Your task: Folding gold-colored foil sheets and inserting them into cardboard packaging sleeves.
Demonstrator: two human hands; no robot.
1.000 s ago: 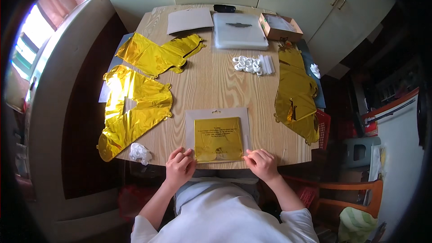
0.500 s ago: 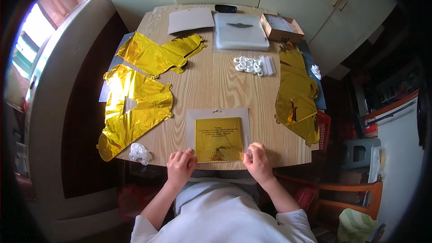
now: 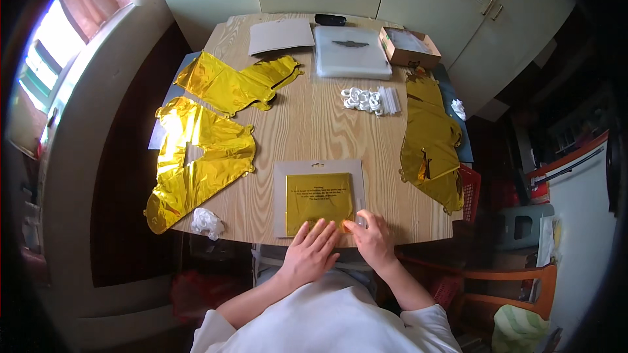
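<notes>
A flat packet of folded gold foil [image 3: 318,206], with dark print on its clear cover, lies on a grey card [image 3: 280,206] with a hanging slot, at the table's near edge. My left hand [image 3: 313,252] rests with outstretched fingers across the packet's lower edge. At the lower right corner my right hand [image 3: 374,238] is closed, thumb and forefinger pinched together. Something clear glints at those fingers, too small to name. An orange reflection shows on the foil beside the thumb. The left fingers hide part of the packet's bottom edge.
Gold foil balloons, flat and uninflated, lie on the left [image 3: 203,160] and right [image 3: 432,134]. Farther back are white rings [image 3: 361,99], a stack of clear bags [image 3: 352,59], an open cardboard box [image 3: 411,55] and grey cards [image 3: 281,37]. Crumpled white plastic [image 3: 207,223] sits near left.
My left hand has left the packet's lower left corner, moved right and flattened over its bottom edge. The right hand stays at the lower right corner, its thumb now reaching further left.
</notes>
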